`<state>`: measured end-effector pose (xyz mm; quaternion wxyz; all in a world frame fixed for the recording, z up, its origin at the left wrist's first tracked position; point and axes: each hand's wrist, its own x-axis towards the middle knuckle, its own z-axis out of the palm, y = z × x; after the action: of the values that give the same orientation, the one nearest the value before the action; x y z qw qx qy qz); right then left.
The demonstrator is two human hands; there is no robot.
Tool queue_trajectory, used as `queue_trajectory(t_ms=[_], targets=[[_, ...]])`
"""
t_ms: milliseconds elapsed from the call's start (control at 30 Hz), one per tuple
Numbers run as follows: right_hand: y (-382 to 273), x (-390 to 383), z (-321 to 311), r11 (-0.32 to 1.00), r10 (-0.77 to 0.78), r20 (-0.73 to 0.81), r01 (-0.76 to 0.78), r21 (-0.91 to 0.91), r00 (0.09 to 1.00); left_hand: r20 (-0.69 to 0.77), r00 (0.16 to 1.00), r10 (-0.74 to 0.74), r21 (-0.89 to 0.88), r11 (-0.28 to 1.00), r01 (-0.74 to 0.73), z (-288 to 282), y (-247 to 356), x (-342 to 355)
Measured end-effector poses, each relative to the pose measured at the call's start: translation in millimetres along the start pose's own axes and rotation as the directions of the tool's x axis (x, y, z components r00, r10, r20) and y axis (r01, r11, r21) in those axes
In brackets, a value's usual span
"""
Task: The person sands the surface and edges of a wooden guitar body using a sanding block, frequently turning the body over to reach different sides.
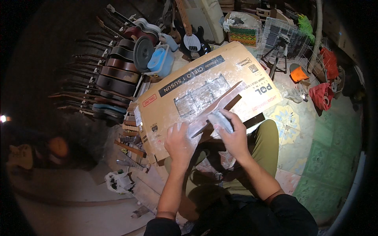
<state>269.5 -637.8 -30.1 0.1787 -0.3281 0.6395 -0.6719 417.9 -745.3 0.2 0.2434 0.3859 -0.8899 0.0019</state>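
A long, thin wooden piece (226, 96) dusted with pale powder lies diagonally above a powdery cardboard sheet (153, 106). My left hand (179, 143) is closed on its lower left end, with the fingertips partly hidden in glare and dust. My right hand (234, 139) grips a grey, dusty pad or block (219, 120) with thumb and fingers, pressed against or just at the wooden piece's near side; whether they touch is hard to tell. My legs (265, 145) in olive trousers are beneath the sheet's near edge.
A row of guitars (118, 78) stands at left, a black bass (199, 47) behind. Blue plastic tubs (159, 63), a wire cage (267, 31), an orange container (297, 72) and red bags (321, 96) surround the cardboard. Wood offcuts (134, 145) lie beside it on the left.
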Motion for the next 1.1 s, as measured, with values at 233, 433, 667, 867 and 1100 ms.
queue_trajectory(t_ms=[233, 433, 667, 867, 1100], targets=[[18, 15, -8, 0.97, 0.239, -0.059, -0.241, -0.031, 0.969, 0.099, 0.994, 0.05, -0.074, 0.996, -0.043, 10, 29, 4], [32, 10, -27, 0.974, 0.204, -0.14, -0.215, -0.069, 0.969, 0.1, 0.977, 0.188, -0.08, 0.98, -0.18, 22, 52, 16], [28, 2, -28, 0.987, 0.063, -0.154, -0.085, -0.136, 0.986, 0.126, 0.979, 0.162, -0.071, 0.986, -0.154, 23, 63, 13], [16, -6, -23, 0.992, 0.078, -0.129, -0.09, -0.09, 0.989, 0.152, 0.979, 0.138, -0.071, 0.989, -0.128, 24, 56, 22], [28, -3, -23, 0.973, -0.018, -0.114, -0.009, -0.231, 0.993, 0.108, 0.988, 0.114, -0.08, 0.991, -0.106, 27, 47, 14]])
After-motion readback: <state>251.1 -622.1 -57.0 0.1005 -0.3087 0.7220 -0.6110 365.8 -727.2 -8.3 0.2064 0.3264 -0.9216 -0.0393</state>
